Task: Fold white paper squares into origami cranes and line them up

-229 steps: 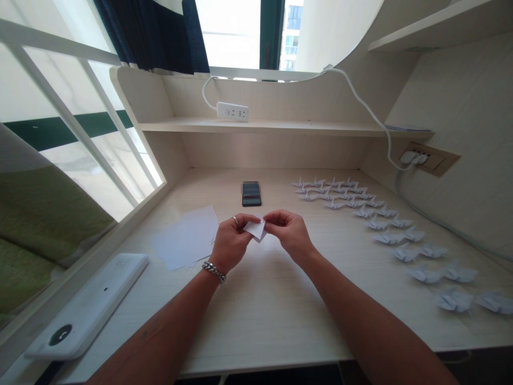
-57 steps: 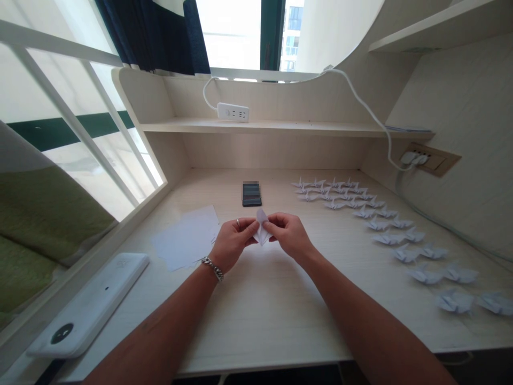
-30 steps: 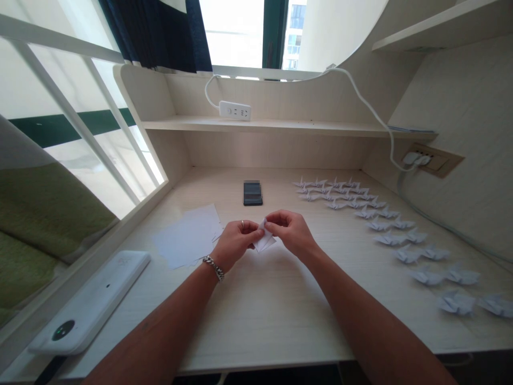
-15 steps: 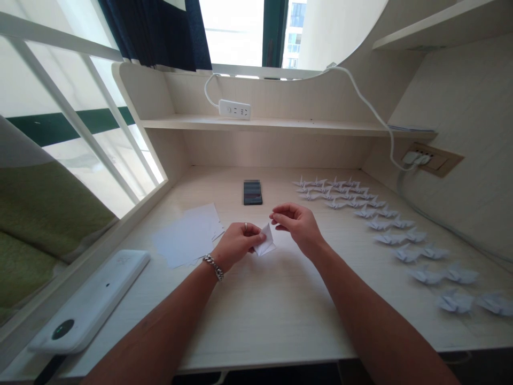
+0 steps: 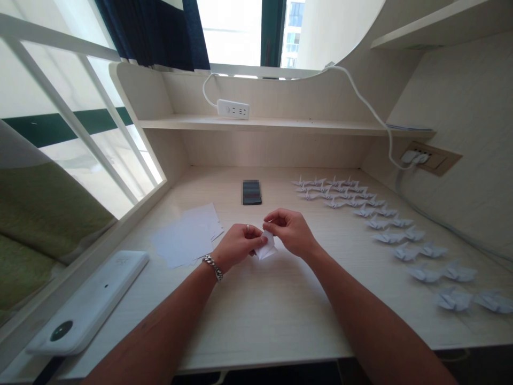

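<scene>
A small piece of folded white paper is held just above the middle of the desk. My left hand pinches its left side between thumb and fingers; a ring and a chain bracelet are on this hand and wrist. At the paper's upper tip, my right hand has thumb and forefinger closed on the point. The fingers hide part of the folds. Left of my hands lie several loose white paper sheets, overlapping one another.
Rows of folded paper cranes line the desk's right side. A dark phone lies beyond my hands. At the left edge rests a white oblong device. The back shelf carries a white power strip.
My right hand has moved left and slightly down, from beside the folded paper onto its upper tip, and has closed there. The left hand keeps its hold.
</scene>
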